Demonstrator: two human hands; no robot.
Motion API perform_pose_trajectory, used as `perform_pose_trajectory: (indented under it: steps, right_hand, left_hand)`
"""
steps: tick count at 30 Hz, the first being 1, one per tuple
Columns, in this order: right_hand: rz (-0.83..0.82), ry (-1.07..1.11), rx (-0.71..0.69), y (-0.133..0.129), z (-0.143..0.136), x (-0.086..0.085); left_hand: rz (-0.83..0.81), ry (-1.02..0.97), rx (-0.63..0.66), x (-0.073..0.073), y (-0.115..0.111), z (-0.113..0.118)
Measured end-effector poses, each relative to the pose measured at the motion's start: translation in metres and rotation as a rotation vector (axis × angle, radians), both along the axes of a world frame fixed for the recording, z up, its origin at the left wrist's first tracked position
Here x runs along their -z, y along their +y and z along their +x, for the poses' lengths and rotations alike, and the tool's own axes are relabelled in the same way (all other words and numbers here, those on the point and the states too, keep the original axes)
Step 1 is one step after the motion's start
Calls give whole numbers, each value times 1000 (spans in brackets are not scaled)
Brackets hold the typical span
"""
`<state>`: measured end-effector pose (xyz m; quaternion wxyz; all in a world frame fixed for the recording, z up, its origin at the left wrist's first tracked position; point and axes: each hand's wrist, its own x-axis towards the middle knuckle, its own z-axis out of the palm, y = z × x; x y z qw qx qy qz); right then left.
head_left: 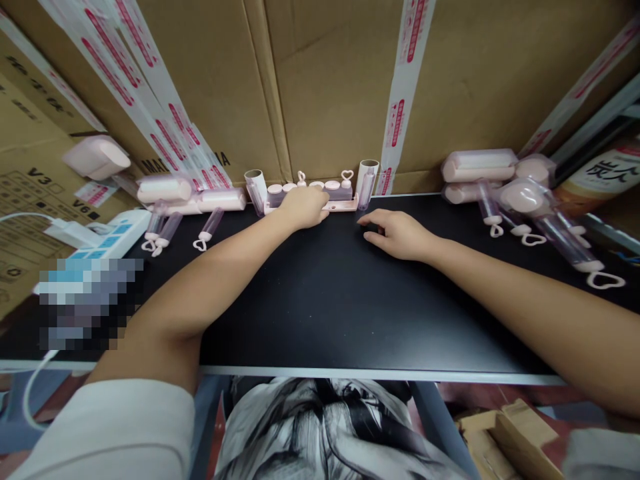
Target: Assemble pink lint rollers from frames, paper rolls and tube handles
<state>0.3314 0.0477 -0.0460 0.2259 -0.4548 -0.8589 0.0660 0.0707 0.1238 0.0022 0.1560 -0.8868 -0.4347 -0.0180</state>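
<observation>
A low pink tray (pixel 345 205) stands at the back of the black table, with several pink-capped tubes in it; two caps carry loops, one a heart-shaped loop (pixel 347 176). My left hand (pixel 305 207) lies over the tray's middle, fingers bent and closed at its front edge; what they hold, if anything, is hidden. To the right, my right hand (pixel 397 233) rests just above the tabletop with thumb and fingers apart and nothing between them. A white roll (pixel 369 175) stands at the tray's right end, another roll (pixel 256 190) at its left, each beside a clear tube.
Pink wrapped pieces and heart-loop tubes lie at the left (pixel 165 189) and the right (pixel 480 167). A white power strip (pixel 120 233) with cables is at the far left. Tall cardboard (pixel 330 87) closes off the back. A labelled bottle (pixel 607 170) stands far right.
</observation>
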Motion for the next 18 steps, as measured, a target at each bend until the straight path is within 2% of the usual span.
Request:
perform_pose_trajectory:
  steps: [8,11,13,15,17,18]
  right_hand:
    - [9,11,-13,-1,-2,1]
    - [95,26,23,-5,2,-13]
    - [213,16,186,-9,13,-35]
    - [299,-13,482,-13,36,-62]
    - [307,-134,740,-16,68,-88]
    - [270,-229,820,-16,86,-97]
  left_hand:
    - [18,-4,24,-12,-11,0]
    - [45,-47,42,-18,-26,0]
    - [42,-84,81,-20,-40,-3]
    - [10,-106,134,-20,-57,-8]
    - [-32,-122,180,-19,-76,-17]
    - [-51,-129,199,-18,-85,-22]
